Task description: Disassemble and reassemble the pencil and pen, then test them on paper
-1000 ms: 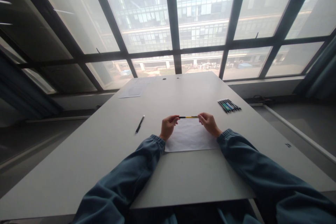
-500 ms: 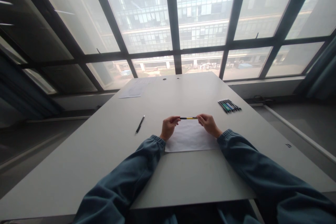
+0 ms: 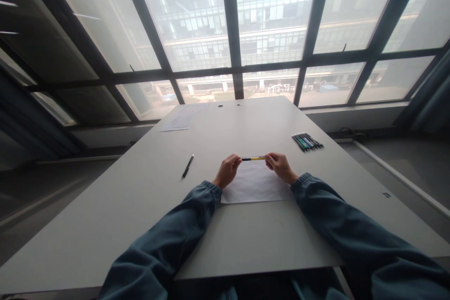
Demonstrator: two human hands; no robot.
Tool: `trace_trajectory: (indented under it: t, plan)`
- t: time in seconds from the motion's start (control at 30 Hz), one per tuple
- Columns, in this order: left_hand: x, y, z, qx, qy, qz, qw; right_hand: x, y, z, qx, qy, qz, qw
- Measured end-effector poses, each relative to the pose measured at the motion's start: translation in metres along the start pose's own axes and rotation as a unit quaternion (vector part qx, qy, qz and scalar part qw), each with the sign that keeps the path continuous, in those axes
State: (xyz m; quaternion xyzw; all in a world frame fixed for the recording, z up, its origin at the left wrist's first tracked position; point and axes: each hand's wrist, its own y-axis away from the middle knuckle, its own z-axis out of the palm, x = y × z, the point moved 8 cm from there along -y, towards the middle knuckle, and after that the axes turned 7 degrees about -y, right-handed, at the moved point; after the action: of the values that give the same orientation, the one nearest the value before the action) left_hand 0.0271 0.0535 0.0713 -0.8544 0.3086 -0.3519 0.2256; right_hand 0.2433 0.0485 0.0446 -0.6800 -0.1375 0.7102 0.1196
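A yellow and black pen (image 3: pixel 253 159) is held level between my two hands, above the far part of a white sheet of paper (image 3: pixel 258 187). My left hand (image 3: pixel 228 170) pinches its black end, fingers closed. At the other end, by the yellow part, my right hand (image 3: pixel 280 167) grips it with thumb and fingers. The very tips of the pen are covered by my fingers. Left of my hands a black pen (image 3: pixel 187 167) lies alone on the table.
On the right, several pens (image 3: pixel 307 142) lie side by side in a row. Printed sheets (image 3: pixel 176 119) rest at the table's far left. A small dark item (image 3: pixel 386 195) sits near the right edge of the white table (image 3: pixel 253 234). Large windows (image 3: pixel 274 14) stand beyond.
My left hand has shifted slightly along the pen toward its end, baring a little more of the black part. My right hand, the paper and the other pens stay where they were.
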Motion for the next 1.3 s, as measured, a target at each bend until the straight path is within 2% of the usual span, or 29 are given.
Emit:
trace_trajectory:
  t: [0.17, 0.4, 1.0, 1.17, 1.3]
  plan:
    - [0.007, 0.000, -0.001, -0.011, -0.008, 0.011, 1.000, 0.002, 0.001, 0.001, -0.002, 0.000, 0.007, 1.000]
    - [0.002, 0.001, 0.000, -0.006, 0.011, 0.001, 1.000, 0.007, 0.001, 0.000, -0.010, 0.001, 0.002, 1.000]
    - [-0.008, 0.004, 0.000, 0.004, 0.040, -0.071, 0.997, 0.011, 0.000, -0.002, 0.013, 0.002, -0.014, 1.000]
    - [-0.010, 0.002, 0.004, -0.010, 0.031, -0.067, 0.997, 0.002, 0.001, 0.000, 0.009, 0.019, -0.019, 1.000]
    - [-0.005, 0.000, 0.004, -0.024, -0.003, -0.034, 0.999, 0.000, 0.000, 0.000, 0.008, 0.029, -0.007, 1.000]
